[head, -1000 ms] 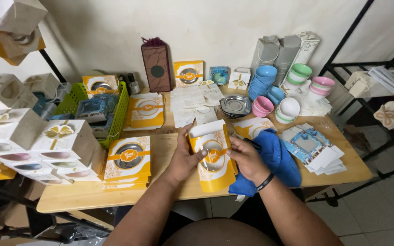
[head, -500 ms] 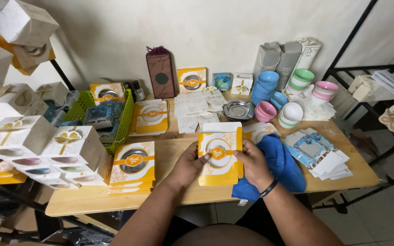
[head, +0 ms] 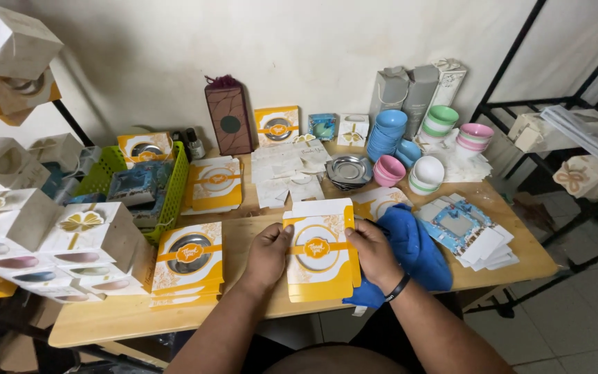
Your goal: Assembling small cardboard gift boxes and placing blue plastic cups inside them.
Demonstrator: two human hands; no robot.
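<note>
A yellow and white gift box (head: pixel 320 251) with a round clear window lies on the wooden table (head: pixel 126 318) in front of me. My left hand (head: pixel 268 252) grips its left edge, and my right hand (head: pixel 372 252) grips its right edge. A dark band sits on my right wrist. Under my right hand and forearm lies a blue cloth (head: pixel 414 251). A stack of like yellow boxes (head: pixel 187 263) rests just left of my left hand.
White boxes with bows (head: pixel 43 242) pile up at the left beside a green basket (head: pixel 167 187). Stacked blue, pink, white and green bowls (head: pixel 410 149), a metal dish (head: pixel 349 170), flat blue box blanks (head: pixel 465 232) and a black metal rack (head: pixel 562 138) stand to the right.
The yellow box has turned in my hands from tilted with a flap up to lying flat, window up. My hands now hold its two side edges.
</note>
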